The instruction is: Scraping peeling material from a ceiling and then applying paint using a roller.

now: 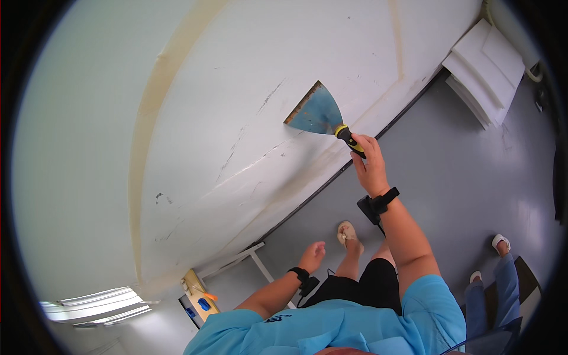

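Showing a rusty brown edge, the blue-bladed putty knife (318, 112) is filling the right hand (371, 168); the left hand (312, 257) is curling closed.

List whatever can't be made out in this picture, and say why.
All in the head view:
Scraper: part of its handle is covered by the right hand.
Left hand: its palm is turned out of sight, so any small thing inside can't be ruled out.
Blue item on the tan board: too small to identify.
Other person: upper body cut off at the lower right.
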`<state>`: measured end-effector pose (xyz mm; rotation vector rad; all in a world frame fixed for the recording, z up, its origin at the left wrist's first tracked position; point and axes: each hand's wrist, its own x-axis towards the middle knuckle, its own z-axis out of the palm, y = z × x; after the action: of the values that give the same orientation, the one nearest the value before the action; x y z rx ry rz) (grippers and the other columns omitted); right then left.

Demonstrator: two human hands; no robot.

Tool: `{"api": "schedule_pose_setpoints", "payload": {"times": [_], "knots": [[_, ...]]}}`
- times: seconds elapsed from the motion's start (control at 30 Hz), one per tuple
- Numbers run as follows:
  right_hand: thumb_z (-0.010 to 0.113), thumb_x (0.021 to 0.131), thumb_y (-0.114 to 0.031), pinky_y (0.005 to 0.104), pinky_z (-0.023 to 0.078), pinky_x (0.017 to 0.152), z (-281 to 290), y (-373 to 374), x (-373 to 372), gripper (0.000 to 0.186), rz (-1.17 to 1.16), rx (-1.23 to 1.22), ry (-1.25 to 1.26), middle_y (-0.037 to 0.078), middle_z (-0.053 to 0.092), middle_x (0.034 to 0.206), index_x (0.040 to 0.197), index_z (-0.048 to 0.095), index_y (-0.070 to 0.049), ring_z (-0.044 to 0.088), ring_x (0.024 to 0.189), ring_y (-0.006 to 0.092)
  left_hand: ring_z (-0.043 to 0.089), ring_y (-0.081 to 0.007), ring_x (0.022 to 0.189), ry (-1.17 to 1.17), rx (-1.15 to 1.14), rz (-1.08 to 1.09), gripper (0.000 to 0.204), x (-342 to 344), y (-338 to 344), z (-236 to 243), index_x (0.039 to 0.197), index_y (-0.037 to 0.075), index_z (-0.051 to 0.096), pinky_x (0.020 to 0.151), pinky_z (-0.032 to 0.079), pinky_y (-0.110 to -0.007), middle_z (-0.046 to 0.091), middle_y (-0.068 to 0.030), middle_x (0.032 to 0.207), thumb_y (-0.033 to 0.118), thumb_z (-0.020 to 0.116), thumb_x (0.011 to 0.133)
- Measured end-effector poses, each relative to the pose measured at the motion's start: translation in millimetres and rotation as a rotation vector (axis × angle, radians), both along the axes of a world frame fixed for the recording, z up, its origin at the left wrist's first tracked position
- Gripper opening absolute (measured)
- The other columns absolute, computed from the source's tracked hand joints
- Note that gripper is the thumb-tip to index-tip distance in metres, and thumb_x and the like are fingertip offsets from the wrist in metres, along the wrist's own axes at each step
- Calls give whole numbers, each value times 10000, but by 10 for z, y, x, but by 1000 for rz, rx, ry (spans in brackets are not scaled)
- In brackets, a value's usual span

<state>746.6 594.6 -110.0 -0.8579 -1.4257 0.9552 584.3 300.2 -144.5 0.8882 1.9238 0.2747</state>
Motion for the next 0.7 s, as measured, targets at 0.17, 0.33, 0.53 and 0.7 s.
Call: {"api": "schedule_pose_setpoints", "payload": {"times": [0.17, 0.33, 0.53, 0.7], "knots": [[552, 700, 116, 329, 456, 785, -416, -18, 105, 504, 14, -87, -8, 132, 499, 1006, 1147, 475, -104, 506, 934, 285, 552, -221, 918, 3, 2, -28, 300, 21, 40, -96, 1116, 17, 473, 806, 436, -318, 541, -139, 1017, 141, 494, 844], [549, 706, 108, 328, 434, 814, -681, -28, 209, 491, 16, -153, -33, 117, 500, 1012, 1142, 473, -104, 496, 946, 285, 550, -222, 915, 10, -14, -33, 304, 6, 6, -134, 1116, 21, 475, 809, 436, -318, 541, -141, 1017, 148, 500, 841], [550, 710, 91, 342, 417, 833, -916, 4, 330, 479, 36, -232, -65, 108, 502, 1016, 1139, 468, -106, 480, 963, 293, 552, -227, 910, 38, -15, -61, 302, 29, 61, -131, 1110, 25, 482, 804, 438, -314, 546, -141, 1011, 156, 507, 839], [543, 715, 84, 347, 416, 825, -1015, 27, 455, 474, 52, -232, -119, 108, 500, 995, 1137, 464, -117, 470, 956, 298, 551, -230, 918, 18, -52, -20, 304, 33, 52, -112, 1112, 27, 482, 807, 437, -317, 546, -143, 1010, 162, 507, 841]]}}
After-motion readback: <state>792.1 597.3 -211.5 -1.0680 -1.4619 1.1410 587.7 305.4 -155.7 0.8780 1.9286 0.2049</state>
